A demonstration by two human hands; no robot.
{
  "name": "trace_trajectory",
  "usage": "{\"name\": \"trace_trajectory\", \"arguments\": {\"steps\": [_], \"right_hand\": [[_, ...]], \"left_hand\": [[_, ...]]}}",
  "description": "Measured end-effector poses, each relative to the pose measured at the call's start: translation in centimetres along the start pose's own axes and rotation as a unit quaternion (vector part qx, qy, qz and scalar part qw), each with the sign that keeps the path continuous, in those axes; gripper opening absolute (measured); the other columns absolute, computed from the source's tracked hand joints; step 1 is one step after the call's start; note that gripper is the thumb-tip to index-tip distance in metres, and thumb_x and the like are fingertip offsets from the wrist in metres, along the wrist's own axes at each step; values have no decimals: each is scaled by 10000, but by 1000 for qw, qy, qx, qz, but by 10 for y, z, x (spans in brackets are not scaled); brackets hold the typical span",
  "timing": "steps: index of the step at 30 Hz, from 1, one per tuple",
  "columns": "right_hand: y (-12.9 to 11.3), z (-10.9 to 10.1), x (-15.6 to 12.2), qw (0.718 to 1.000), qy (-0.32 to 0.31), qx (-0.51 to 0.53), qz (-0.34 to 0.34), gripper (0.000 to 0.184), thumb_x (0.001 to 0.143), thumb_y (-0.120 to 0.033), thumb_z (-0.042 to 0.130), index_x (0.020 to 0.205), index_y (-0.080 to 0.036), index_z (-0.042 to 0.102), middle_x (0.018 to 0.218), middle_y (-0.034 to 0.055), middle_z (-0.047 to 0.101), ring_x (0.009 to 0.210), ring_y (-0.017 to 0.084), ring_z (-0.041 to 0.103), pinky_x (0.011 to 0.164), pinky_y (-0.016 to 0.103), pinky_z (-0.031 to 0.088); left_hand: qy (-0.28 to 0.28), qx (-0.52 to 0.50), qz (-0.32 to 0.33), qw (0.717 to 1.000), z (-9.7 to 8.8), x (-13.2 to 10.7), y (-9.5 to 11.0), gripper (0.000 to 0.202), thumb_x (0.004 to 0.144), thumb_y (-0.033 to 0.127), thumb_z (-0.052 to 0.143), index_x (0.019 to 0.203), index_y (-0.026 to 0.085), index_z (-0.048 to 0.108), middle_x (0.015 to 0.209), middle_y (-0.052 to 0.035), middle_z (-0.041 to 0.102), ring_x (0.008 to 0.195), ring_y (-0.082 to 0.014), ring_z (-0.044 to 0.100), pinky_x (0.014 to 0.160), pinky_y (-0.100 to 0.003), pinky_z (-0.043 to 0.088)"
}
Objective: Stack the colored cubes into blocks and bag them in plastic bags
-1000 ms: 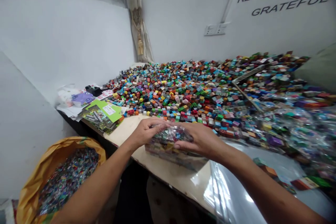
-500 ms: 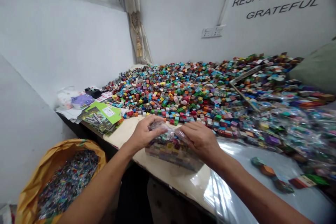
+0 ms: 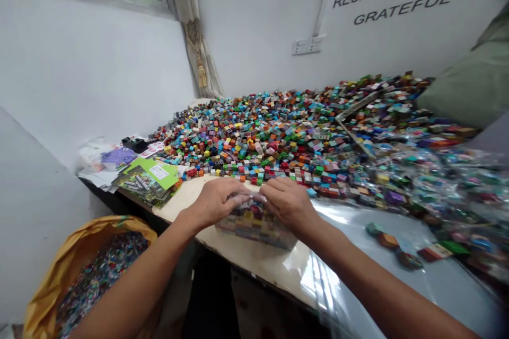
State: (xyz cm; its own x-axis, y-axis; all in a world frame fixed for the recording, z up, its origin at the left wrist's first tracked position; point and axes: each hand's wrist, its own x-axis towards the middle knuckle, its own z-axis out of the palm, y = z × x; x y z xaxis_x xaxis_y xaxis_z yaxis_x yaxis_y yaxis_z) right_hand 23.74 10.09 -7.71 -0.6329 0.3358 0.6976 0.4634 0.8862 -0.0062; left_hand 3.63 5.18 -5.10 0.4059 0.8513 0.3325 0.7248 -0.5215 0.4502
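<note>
Both hands pinching the clear film on a block-filled pack

So the see-through pack is sitting on the pale bench, right below the grip and kinda between the two hands. Left hand has thumb and fingers pretty much closed on the film at the pack's upper left. Right hand has its fingers curled in tight, grip closed on the same film at the upper right, with the palm covering that corner. Fingertips are close together but apart. Big heap of colourful blocks just behind, clear plastic sheets on the right, green leaflets off left, yellow sack down below the bench edge
</note>
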Motion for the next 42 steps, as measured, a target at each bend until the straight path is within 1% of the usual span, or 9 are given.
{"name": "trace_trajectory", "arguments": {"steps": [6, 12, 17, 20, 25, 29, 36, 39, 42], "right_hand": [[10, -23, -4, 981, -85, 149, 89, 211, 898, -380, 544, 908, -182, 617, 848, 61, 599, 792, 189, 548, 682, 274, 406], [19, -27, -18, 995, -82, -21, 58, 356, 915, -477, 499, 794, -188, 667, 775, 66, 569, 749, 198, 510, 672, 300, 360], [17, -13, -15, 997, -34, -70, -12, 474, 989, -369, 354, 621, -186, 592, 622, 39, 508, 632, 169, 437, 624, 299, 302], [16, -12, -13, 996, -32, -78, -9, 499, 995, -355, 323, 602, -187, 579, 597, 38, 496, 619, 168, 428, 620, 300, 300], [19, -34, -11, 995, -92, 29, 33, 397, 975, -379, 386, 751, -184, 649, 705, 47, 552, 675, 162, 493, 608, 267, 336], [24, -51, -11, 987, -136, 67, 51, 299, 946, -314, 456, 790, -196, 682, 750, 43, 546, 672, 149, 509, 587, 252, 336], [40, -38, -16, 980, -102, 166, 40, 343, 962, -312, 400, 745, -177, 629, 749, 41, 560, 662, 137, 545, 563, 245, 348], [38, -37, -12, 972, -88, 217, 16, 369, 973, -392, 365, 785, -202, 620, 752, 53, 594, 682, 166, 571, 585, 273, 389], [20, -39, 2, 959, -76, 269, -37, 375, 960, -495, 369, 857, -236, 620, 763, 64, 622, 677, 189, 583, 571, 304, 406]], "left_hand": [[13, 48, 46, 998, 1, 3, 0, 245, 904, 281, 495, 926, 170, 713, 921, -70, 658, 888, -198, 565, 818, -312, 429], [-7, 134, 66, 989, -1, 6, 8, 263, 911, 297, 486, 807, 152, 680, 865, -75, 630, 828, -199, 534, 760, -321, 399], [-44, 134, 47, 989, 0, 12, 19, 278, 890, 388, 529, 1008, 171, 657, 917, -68, 625, 860, -210, 544, 738, -301, 402], [-73, 116, 2, 991, 2, 17, 24, 310, 864, 428, 562, 1060, 205, 653, 925, -51, 651, 853, -212, 568, 713, -281, 404], [-96, 50, -43, 993, 1, 21, 27, 287, 865, 414, 559, 1071, 248, 669, 911, -14, 691, 838, -192, 600, 707, -247, 401], [-109, 80, -49, 990, -1, 26, 38, 280, 848, 402, 573, 1044, 222, 661, 908, -27, 671, 830, -191, 586, 714, -249, 402], [-140, 32, -101, 984, 9, 46, 54, 255, 846, 363, 579, 974, 172, 690, 796, -8, 685, 741, -163, 604, 657, -219, 390], [-102, 51, -123, 986, 7, 36, 65, 238, 871, 332, 553, 880, 157, 714, 749, -4, 681, 728, -151, 611, 628, -215, 369], [-64, 87, -166, 980, -9, 7, 81, 218, 874, 315, 552, 872, 170, 715, 805, 17, 693, 800, -143, 621, 659, -218, 365]]}}
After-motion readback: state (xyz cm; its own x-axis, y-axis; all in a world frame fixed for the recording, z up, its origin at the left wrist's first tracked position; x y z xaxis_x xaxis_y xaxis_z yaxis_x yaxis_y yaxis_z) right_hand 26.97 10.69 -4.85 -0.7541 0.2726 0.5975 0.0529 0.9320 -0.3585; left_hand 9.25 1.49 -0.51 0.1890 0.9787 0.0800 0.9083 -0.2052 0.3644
